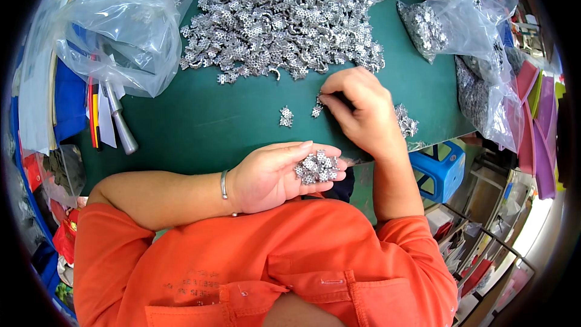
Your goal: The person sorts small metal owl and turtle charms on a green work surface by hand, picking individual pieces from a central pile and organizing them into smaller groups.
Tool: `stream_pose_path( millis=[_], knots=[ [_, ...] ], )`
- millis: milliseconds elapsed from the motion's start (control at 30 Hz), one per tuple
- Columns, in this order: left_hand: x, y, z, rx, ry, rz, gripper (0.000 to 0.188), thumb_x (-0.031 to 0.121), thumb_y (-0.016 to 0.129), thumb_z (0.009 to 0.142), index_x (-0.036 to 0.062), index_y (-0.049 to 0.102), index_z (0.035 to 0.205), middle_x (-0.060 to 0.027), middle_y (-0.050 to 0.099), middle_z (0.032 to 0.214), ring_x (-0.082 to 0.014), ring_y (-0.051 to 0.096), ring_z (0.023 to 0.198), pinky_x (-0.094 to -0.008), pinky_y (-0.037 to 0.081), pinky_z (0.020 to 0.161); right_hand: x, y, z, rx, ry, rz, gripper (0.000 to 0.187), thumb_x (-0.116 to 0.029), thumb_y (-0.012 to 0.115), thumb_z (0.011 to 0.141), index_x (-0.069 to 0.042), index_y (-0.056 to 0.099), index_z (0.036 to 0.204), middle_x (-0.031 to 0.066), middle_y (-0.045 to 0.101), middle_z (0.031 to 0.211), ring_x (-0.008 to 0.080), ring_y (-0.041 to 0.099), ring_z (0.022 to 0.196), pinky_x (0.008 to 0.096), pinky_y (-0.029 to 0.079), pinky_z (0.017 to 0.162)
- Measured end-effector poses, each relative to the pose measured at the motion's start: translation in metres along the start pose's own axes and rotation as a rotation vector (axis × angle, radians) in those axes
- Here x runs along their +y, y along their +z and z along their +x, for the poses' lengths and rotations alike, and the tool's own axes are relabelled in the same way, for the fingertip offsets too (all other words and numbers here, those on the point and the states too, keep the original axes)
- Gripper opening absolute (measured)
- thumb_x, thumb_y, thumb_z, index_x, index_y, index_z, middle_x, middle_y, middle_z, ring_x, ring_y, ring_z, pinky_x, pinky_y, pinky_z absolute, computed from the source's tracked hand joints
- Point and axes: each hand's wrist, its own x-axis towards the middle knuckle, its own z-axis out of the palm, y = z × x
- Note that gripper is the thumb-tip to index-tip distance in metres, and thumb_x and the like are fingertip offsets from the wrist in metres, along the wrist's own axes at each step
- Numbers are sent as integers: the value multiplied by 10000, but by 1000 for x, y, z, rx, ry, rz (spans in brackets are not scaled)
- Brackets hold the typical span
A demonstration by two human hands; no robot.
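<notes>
Palm up near the table's front edge, my left hand (272,172) cups several small silver metal parts (317,168) with tiny holes and jagged edges. My right hand (363,106) reaches over the green table and pinches another small metal part (317,109) between thumb and fingertip. Just left of it, a small metal piece (285,117) lies on the tabletop. A large heap of the same kind of parts (278,21) spreads beyond both hands. Partly behind my right wrist sits a small cluster of metal parts (405,122).
Clear plastic bags (136,30) lie at the left, beside pens and a metal-handled tool (122,124). Bags filled with metal parts (423,30) stand at the far right. A blue stool (445,172) is below the green table (200,124). Pink and purple strips (541,127) hang rightmost.
</notes>
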Motion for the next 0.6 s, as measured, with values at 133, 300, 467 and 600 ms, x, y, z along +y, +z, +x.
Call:
stream_pose_path(
  millis=[133, 300, 467, 600],
  knots=[
    [0, -1, -1, -7, 6, -4, 522, 297, 308, 1090, -93, 395, 1426, -241, 510, 1396, -360, 492, 1336, -451, 418, 1119, 2, -1, -1, 0, 40, -24, 141, 25, 720, 766, -43, 629, 849, 79, 659, 811, 304, 631, 773, 393, 495, 721],
    [0, 0, -1, 2, 1, 0, 526, 301, 302, 1090, -93, 392, 1428, -240, 507, 1397, -359, 493, 1335, -450, 419, 1119, 1, -2, -1, 92, 70, 39, 131, 25, 716, 775, -45, 632, 847, 83, 662, 831, 303, 634, 774, 393, 495, 709],
    [0, 0, -1, 16, -1, 14, 530, 309, 302, 1090, -90, 395, 1425, -235, 510, 1397, -356, 497, 1332, -447, 422, 1116, 2, 1, -3, 89, 26, 8, 154, 93, 688, 770, -22, 631, 856, 98, 669, 836, 262, 661, 782, 343, 524, 705],
    [-1, 0, 0, 11, -1, -1, 534, 323, 311, 1088, -80, 399, 1427, -230, 513, 1396, -350, 498, 1332, -440, 423, 1114, -9, -19, -7, 250, 193, 275, 147, 122, 687, 767, -5, 638, 823, 88, 699, 857, 192, 682, 791, 308, 542, 718]
  ],
)
